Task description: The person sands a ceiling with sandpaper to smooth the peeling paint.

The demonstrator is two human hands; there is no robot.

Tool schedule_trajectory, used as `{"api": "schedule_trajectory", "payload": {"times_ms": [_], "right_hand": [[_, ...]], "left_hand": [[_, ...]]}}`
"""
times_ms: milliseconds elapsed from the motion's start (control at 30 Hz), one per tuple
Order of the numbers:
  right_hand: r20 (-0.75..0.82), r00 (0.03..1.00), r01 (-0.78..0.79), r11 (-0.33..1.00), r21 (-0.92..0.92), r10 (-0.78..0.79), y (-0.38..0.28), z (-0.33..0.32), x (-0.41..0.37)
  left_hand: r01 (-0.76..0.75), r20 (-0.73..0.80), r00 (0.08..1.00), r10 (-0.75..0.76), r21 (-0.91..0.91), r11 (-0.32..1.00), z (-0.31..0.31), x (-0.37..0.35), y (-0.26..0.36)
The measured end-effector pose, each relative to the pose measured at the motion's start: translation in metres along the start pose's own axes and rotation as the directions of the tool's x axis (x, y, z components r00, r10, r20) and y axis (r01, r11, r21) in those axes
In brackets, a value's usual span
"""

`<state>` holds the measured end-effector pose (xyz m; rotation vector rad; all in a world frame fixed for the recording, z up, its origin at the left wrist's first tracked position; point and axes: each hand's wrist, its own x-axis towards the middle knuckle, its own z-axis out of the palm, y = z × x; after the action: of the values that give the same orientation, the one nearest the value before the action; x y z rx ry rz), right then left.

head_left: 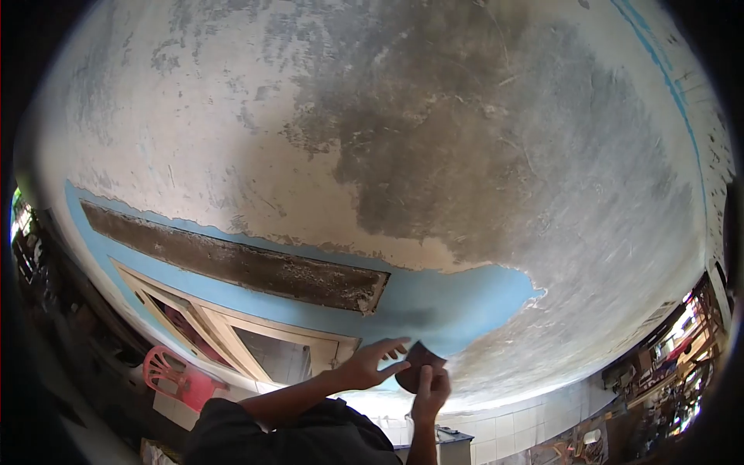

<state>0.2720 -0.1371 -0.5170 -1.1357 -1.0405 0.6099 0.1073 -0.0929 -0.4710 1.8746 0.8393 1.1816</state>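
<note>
My right hand grips a dark brown curved sheet that looks like sandpaper, with the thumb pressed on its near face. Just left of it is my left hand, its fingers stretched out and apart, the thumb tip right at the sheet's edge. Both hands are low in the view, in front of a wall with patchy white and grey plaster. Behind the hands, a band of light blue paint has a ragged upper border.
A wooden window frame lies left of my hands, below a long dark recessed panel. A red plastic chair stands at lower left. White tiles and cluttered shelves are at lower right.
</note>
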Motion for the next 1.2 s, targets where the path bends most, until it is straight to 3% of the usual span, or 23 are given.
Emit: {"api": "schedule_trajectory", "payload": {"times_ms": [33,67,133,167,200,267,367,467,533,633,733,833,933,1200], "right_hand": [[-0.01,0.96,0.273,0.949,-0.156,-0.278,-0.027,-0.009,0.027],[-0.05,0.91,0.39,0.891,-0.231,-0.411,-0.049,-0.009,0.042],[0.031,0.787,0.607,0.764,-0.218,-0.616,-0.083,-0.014,0.075],[0.089,0.753,0.657,0.736,-0.164,-0.652,-0.102,-0.011,0.091],[0.177,0.599,0.799,0.569,-0.196,-0.781,-0.125,-0.005,0.109],[0.361,0.367,0.92,0.278,-0.276,-0.857,-0.176,0.013,0.132],[0.49,0.088,0.973,-0.03,-0.229,-0.867,-0.215,0.049,0.173],[0.602,0.013,0.962,-0.154,-0.225,-0.798,-0.248,0.088,0.197],[0.627,-0.026,0.964,-0.186,-0.191,-0.779,-0.264,0.12,0.202],[0.568,-0.047,0.958,-0.198,-0.208,-0.822,-0.29,0.168,0.193],[0.489,-0.083,0.997,-0.07,0.044,-0.868,-0.265,0.206,0.181],[0.633,-0.238,0.971,-0.162,0.177,-0.736,-0.256,0.205,0.179],[0.534,-0.126,0.975,-0.204,-0.089,-0.836,-0.291,0.203,0.195],[0.691,-0.168,0.965,-0.262,-0.033,-0.703,-0.244,0.175,0.177]], "left_hand": [[-0.068,-0.072,0.994,0.077,0.117,0.991,-0.027,0.004,0.018],[-0.121,-0.124,0.98,0.153,0.233,0.965,-0.062,0.01,0.038],[-0.307,-0.212,0.873,0.44,0.463,0.832,-0.118,0.016,0.056],[-0.24,-0.296,0.817,0.495,0.607,0.758,-0.143,0.014,0.072],[-0.151,-0.358,0.747,0.56,0.729,0.668,-0.166,0.012,0.086],[-0.002,-0.456,0.609,0.649,0.818,0.576,-0.202,0.015,0.099],[0.172,-0.512,0.543,0.666,0.843,0.509,-0.229,0.02,0.124],[0.289,-0.567,0.589,0.576,0.813,0.506,-0.242,0.026,0.128],[0.26,-0.535,0.618,0.576,0.83,0.493,-0.246,0.026,0.125],[0.279,-0.539,0.631,0.558,0.829,0.485,-0.246,0.026,0.123],[0.293,-0.551,0.629,0.548,0.821,0.49,-0.25,0.026,0.115],[0.29,-0.54,0.643,0.543,0.828,0.48,-0.251,0.025,0.114],[0.277,-0.51,0.651,0.563,0.849,0.449,-0.256,0.023,0.106],[0.267,-0.466,0.662,0.587,0.878,0.396,-0.256,0.023,0.106]]}}
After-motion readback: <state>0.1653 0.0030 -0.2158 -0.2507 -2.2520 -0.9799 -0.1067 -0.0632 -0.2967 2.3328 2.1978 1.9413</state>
